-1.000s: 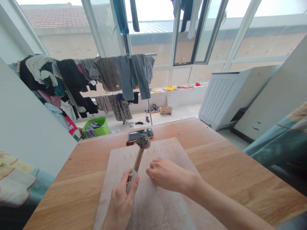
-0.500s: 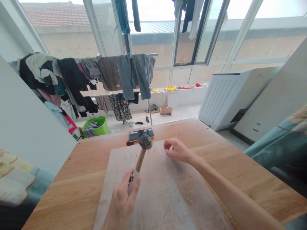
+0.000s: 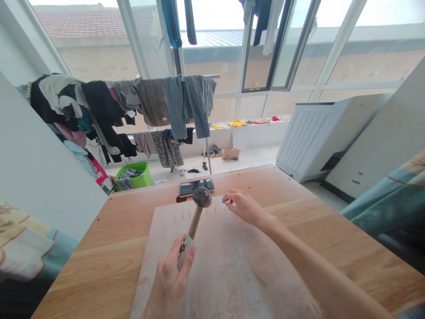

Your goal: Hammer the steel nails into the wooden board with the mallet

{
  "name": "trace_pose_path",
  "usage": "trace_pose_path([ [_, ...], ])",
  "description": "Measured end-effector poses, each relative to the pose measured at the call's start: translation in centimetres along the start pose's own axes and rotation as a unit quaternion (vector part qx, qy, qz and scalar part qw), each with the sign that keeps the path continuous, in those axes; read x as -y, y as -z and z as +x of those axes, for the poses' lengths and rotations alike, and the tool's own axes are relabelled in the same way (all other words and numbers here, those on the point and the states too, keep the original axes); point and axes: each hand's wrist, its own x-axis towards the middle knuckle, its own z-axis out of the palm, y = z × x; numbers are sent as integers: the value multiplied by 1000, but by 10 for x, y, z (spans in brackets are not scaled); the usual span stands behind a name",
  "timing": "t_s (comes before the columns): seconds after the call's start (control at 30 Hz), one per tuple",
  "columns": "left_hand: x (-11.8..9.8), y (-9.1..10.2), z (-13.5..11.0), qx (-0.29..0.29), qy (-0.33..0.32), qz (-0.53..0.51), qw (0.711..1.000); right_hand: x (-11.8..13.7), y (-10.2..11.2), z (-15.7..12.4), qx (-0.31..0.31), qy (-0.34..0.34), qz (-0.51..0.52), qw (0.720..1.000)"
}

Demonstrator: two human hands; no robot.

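Observation:
My left hand [image 3: 169, 270] is wrapped round the handle of a hammer [image 3: 194, 226]. The dark round hammer head points up and away from me, above the far part of a pale wooden board [image 3: 212, 266]. Several thin nails stand in a row near the board's far edge, one of them a nail [image 3: 174, 217] at the left end; the hammer hides part of the row. Just past the row's right end, my right hand [image 3: 244, 206] hovers over the board. Its fingers are loosely curled, with thumb and index apart, and nothing shows between them. A small dark speck lies below the fingertips.
A phone [image 3: 195, 187] lies beyond the board on the wooden table [image 3: 99, 248]. A small dark piece [image 3: 181, 199] rests beside it. Past the table are a clothes rack with laundry [image 3: 172, 102], a green basket [image 3: 142, 177] and a white ribbed appliance [image 3: 308, 137].
My right hand has lifted slightly from the board and shifted a little left, its thumb and index finger parting. The left hand and hammer have stayed almost still.

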Motion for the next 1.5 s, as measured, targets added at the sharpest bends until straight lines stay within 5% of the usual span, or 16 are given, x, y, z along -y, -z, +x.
trace_pose_path([
  [0.3,-2,-1,-1,-16,3,-16,1000,-19,-27,-14,-47,-54,113,991],
  [0.5,-1,1,0,-18,3,-6,1000,-11,-25,-19,-47,-54,115,991],
  [0.97,-25,-15,21,86,-35,-30,995,-12,-27,-19,-56,-58,100,992],
  [1.5,-19,-22,26,69,-51,23,996,-12,-26,-18,-69,-53,104,991],
])
